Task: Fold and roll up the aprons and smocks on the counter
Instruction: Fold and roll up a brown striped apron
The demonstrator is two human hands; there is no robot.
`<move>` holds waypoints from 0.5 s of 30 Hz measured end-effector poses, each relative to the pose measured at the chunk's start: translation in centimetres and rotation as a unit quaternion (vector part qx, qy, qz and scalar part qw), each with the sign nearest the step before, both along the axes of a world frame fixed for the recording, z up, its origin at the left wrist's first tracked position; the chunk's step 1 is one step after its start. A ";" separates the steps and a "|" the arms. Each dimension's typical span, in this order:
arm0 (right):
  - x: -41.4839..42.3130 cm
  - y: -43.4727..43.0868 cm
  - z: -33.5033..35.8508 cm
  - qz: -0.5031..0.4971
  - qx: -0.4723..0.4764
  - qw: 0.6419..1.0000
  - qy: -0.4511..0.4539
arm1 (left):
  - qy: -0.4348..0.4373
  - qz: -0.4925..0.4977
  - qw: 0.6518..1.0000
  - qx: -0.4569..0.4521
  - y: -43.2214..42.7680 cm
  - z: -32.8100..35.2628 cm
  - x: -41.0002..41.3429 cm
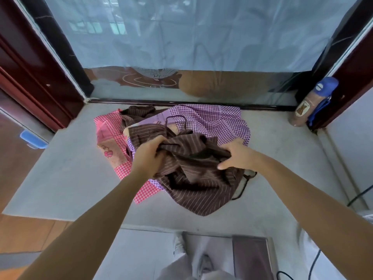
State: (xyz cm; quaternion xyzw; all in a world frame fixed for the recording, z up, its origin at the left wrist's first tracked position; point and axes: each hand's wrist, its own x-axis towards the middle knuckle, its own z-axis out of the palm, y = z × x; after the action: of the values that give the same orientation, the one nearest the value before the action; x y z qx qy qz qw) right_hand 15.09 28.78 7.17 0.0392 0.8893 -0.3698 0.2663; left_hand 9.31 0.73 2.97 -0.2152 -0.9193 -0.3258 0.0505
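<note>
Though apart from aprons (193, 178), corner bottle (310, 102).

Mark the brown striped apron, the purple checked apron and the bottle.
brown striped apron (201, 190): head view, on its near, spread-out cloth.
purple checked apron (212, 118): head view, on its far flat part.
bottle (302, 108): head view, on its label.

readable text: none | bottle (312, 101) label: too small to read | pink apron (106, 132) patch: lettering unclear
</note>
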 end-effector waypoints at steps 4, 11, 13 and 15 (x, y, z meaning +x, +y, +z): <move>-0.4 2.5 -1.3 -0.264 -0.027 0.931 0.251 | 0.011 0.083 0.996 0.044 -3.1 -0.5 0.3; -0.7 -0.8 -1.6 -0.181 -0.060 0.964 0.186 | -0.446 -0.047 0.887 -0.109 -4.8 -0.6 3.5; 0.6 -1.1 -1.9 -0.121 -0.059 0.978 0.158 | -0.414 -0.023 0.904 -0.099 -4.5 -1.0 4.6; 2.1 -1.6 -2.3 -0.056 -0.072 0.988 0.125 | -0.318 0.023 0.947 -0.038 -3.6 -1.6 5.2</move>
State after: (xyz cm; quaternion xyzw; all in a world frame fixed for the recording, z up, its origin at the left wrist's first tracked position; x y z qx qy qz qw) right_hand 17.16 27.17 4.90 0.0227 0.8833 -0.4487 0.1337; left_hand 14.51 -2.86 1.37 -0.0813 -0.9039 -0.3406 -0.2456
